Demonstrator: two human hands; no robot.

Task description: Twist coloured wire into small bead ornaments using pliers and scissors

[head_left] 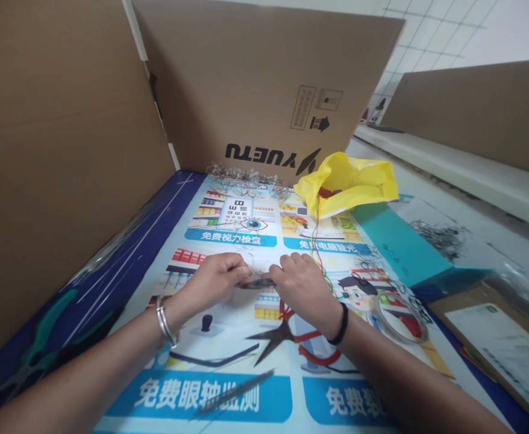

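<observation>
Our L hand (217, 278) pinches, R hand (301, 288) curls tight, both on thin dk piece (259, 283) betw. them; type unclear.

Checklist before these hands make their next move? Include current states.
1. Dark slender piece held between left hand and right hand: ok.
2. Exact grip: cannot tell, partly hidden.
3. Scissors closed: not ok, blades spread, close to the right hand.
4. Red and green threads from yellow bag well away: not ok, they run close beside the right hand.
5. Teal-handled pliers clear of both hands: ok.
</observation>
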